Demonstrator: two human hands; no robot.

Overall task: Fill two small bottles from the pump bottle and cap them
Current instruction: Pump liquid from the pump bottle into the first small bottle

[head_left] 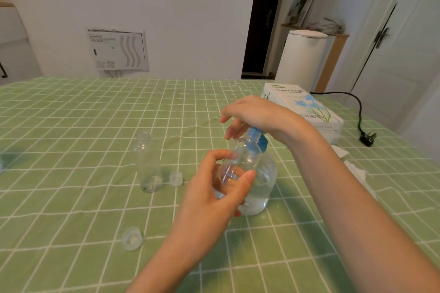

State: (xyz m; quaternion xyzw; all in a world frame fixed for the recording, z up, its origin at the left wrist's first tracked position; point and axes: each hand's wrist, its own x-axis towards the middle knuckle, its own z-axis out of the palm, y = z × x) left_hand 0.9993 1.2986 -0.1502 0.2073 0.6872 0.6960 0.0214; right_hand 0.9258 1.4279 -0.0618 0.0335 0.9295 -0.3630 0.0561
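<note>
My left hand (214, 195) grips a small clear bottle (240, 162), tilted with its neck up against the blue pump head (258, 140) of the pump bottle (262, 188). The pump bottle stands on the table and holds clear liquid in its lower part. My right hand (252, 114) rests on top of the blue pump head, palm down, fingers curled over it. A second small clear bottle (147, 164) stands upright and uncapped to the left. Two clear caps lie on the cloth: one (176, 178) beside that bottle, another (131, 238) nearer to me.
A green checked cloth (71, 126) covers the table. A tissue paper box (302, 109) sits behind the pump bottle at the right, with loose white tissues (354, 169) near it. A black cable and plug (367, 138) lie at the far right edge.
</note>
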